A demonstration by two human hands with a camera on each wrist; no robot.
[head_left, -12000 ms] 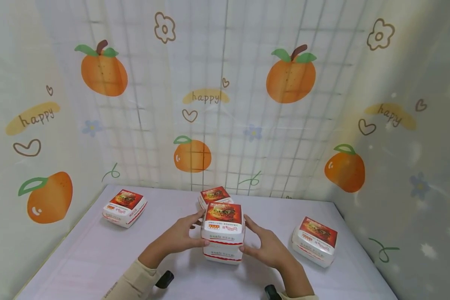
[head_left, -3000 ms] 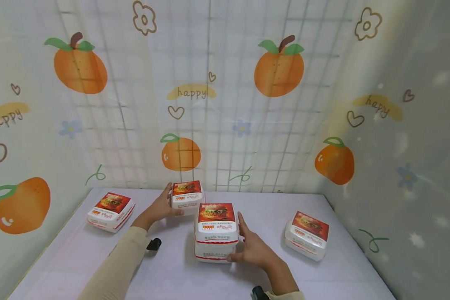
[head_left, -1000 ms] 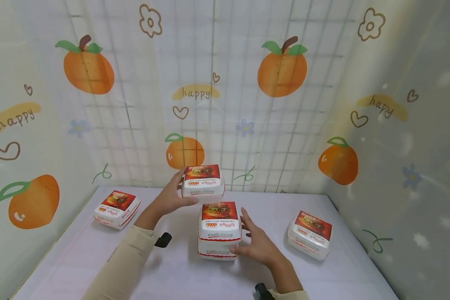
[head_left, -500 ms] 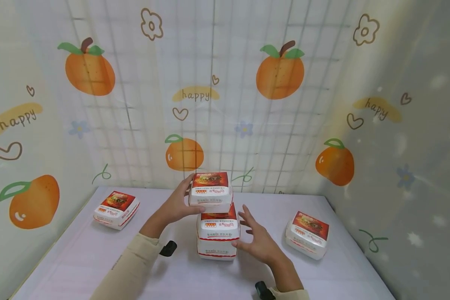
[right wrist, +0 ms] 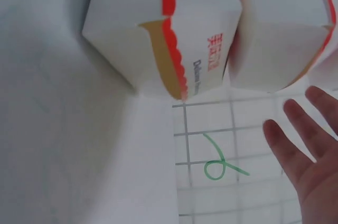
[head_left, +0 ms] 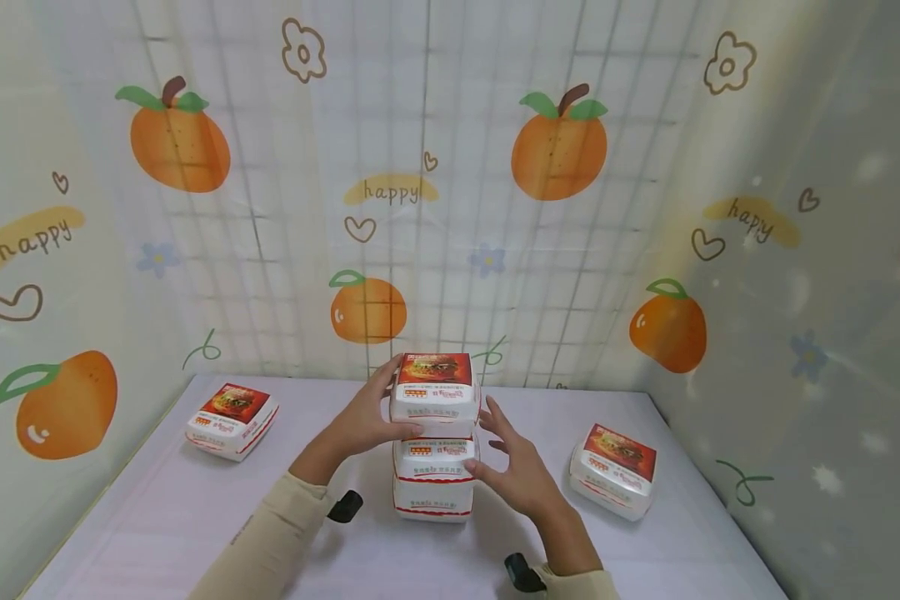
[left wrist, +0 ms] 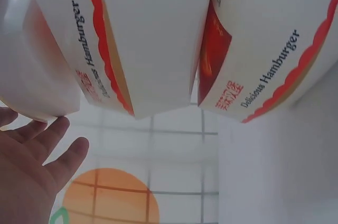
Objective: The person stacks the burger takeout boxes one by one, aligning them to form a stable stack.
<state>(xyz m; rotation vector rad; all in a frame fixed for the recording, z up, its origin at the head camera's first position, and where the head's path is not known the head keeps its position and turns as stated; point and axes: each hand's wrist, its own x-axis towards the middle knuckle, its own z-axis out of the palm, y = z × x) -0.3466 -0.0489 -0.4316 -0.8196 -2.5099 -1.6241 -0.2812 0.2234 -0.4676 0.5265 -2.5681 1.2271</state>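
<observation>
With the bottom box point(head_left: 432, 498) taken as the reference, the middle box point(head_left: 432, 469) is seated directly on it, and the top box point(head_left: 435, 398) is positioned squarely above both. The top box is clamped in the left hand point(head_left: 360, 425): the thumb is laid across the lower front edge, and the fingers are wrapped around the far left side. The right hand point(head_left: 517, 472) is placed to the right of the stack above the bottom box, with fingers spread and nothing clamped; its thumb is set at the right edge of the middle box, though light contact cannot be confirmed. In the latest change, the top box has been carried from the left rear of the bottom box and lowered into line over it, while the right hand has been raised from the bottom box's level. By this, a third tier is judged to be almost or just established; whether full weight is borne by the middle box cannot be determined. A left-side box point(head_left: 232, 422) and a right-side box point(head_left: 613, 472) are left unstacked on the table point(head_left: 405, 567), well apart from the bottom box on either side.
</observation>
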